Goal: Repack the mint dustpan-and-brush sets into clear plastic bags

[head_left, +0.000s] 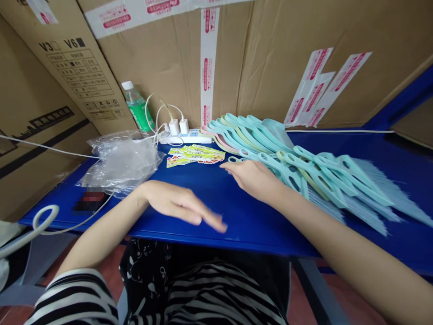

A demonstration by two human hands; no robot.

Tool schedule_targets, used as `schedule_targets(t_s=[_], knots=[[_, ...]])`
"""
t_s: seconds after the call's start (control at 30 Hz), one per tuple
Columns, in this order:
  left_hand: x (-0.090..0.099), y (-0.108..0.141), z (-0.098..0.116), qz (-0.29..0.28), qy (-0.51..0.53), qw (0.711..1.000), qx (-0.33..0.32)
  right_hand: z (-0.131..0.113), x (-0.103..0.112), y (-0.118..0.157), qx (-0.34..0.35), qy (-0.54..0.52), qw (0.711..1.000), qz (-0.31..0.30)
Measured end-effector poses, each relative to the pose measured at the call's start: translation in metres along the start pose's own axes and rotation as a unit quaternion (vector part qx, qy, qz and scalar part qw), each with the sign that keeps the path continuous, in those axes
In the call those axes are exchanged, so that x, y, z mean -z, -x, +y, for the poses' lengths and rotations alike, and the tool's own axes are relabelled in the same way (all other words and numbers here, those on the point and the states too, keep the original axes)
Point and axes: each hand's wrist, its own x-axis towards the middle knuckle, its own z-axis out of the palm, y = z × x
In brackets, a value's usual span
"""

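Note:
My left hand (182, 205) hovers over the front of the blue table (216, 194), fingers stretched out to the right, slightly blurred and holding nothing. Farther right, my right hand (252, 178) is at the left end of a pile of mint-green brush heads (324, 174) with pale bristles. Its fingertips point left, and its underside is hidden, so any grip cannot be made out. Behind it lies a stack of mint, yellow and pink dustpan-like pieces (250, 131). Yellow-green printed labels (196, 155) lie behind and between my hands.
Clear plastic bags (125, 160) lie at the left, near a dark phone-like object (89, 201). A green-labelled bottle (138, 108) and a white power strip (189, 136) with plugs and cables stand at the back. Large cardboard boxes (169, 58) rise behind the table.

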Motion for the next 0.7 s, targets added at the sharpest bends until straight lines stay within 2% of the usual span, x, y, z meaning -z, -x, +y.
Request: schedule_targets(t_s=[0.07, 0.1, 0.13, 0.2, 0.23, 0.27, 0.37, 0.4, 0.43, 0.5, 0.53, 0.57, 0.6, 0.67, 0.7], knots=[[-0.004, -0.005, 0.004, 0.099, -0.029, 0.994, 0.032, 0.000, 0.001, 0.000, -0.006, 0.002, 1.000, 0.000], [-0.005, -0.007, 0.005, 0.107, -0.034, 0.993, 0.037, 0.000, 0.002, -0.001, -0.011, 0.005, 1.000, -0.002], [-0.007, -0.009, 0.006, 0.065, -0.022, 0.997, 0.026, -0.001, 0.002, -0.001, -0.014, 0.007, 1.000, -0.005], [-0.008, -0.012, 0.008, -0.065, 0.046, 0.997, -0.024, -0.001, 0.003, -0.001, -0.019, 0.008, 1.000, -0.010], [-0.008, -0.013, 0.009, -0.088, 0.077, 0.992, -0.040, 0.000, 0.003, -0.002, -0.019, 0.007, 1.000, -0.009], [-0.008, -0.013, 0.010, -0.064, 0.090, 0.993, -0.040, 0.000, 0.002, -0.002, -0.018, 0.007, 1.000, -0.006], [-0.008, -0.014, 0.009, 0.128, 0.045, 0.991, 0.009, 0.002, 0.000, -0.001, -0.012, 0.004, 1.000, 0.009], [-0.008, -0.014, 0.008, 0.137, 0.035, 0.990, 0.016, 0.003, -0.001, -0.001, -0.010, 0.002, 1.000, 0.014], [-0.009, -0.013, 0.008, 0.100, 0.044, 0.994, 0.010, 0.003, -0.001, -0.001, -0.008, 0.000, 1.000, 0.017], [-0.009, -0.013, 0.006, -0.022, 0.109, 0.994, -0.020, 0.004, -0.001, -0.001, -0.006, -0.006, 1.000, 0.019], [-0.008, -0.012, 0.005, -0.052, 0.144, 0.988, -0.029, 0.004, 0.000, -0.002, -0.007, -0.010, 1.000, 0.019], [-0.008, -0.011, 0.004, -0.043, 0.167, 0.985, -0.028, 0.004, 0.001, -0.002, -0.009, -0.013, 1.000, 0.019], [-0.007, -0.010, 0.002, 0.004, 0.171, 0.985, -0.019, 0.004, 0.002, -0.002, -0.010, -0.018, 1.000, 0.021], [-0.006, -0.009, -0.001, 0.136, 0.124, 0.983, 0.008, 0.004, 0.004, -0.002, -0.012, -0.030, 0.999, 0.030], [-0.006, -0.009, -0.001, 0.173, 0.090, 0.981, 0.018, 0.005, 0.004, -0.002, -0.012, -0.037, 0.999, 0.038]])
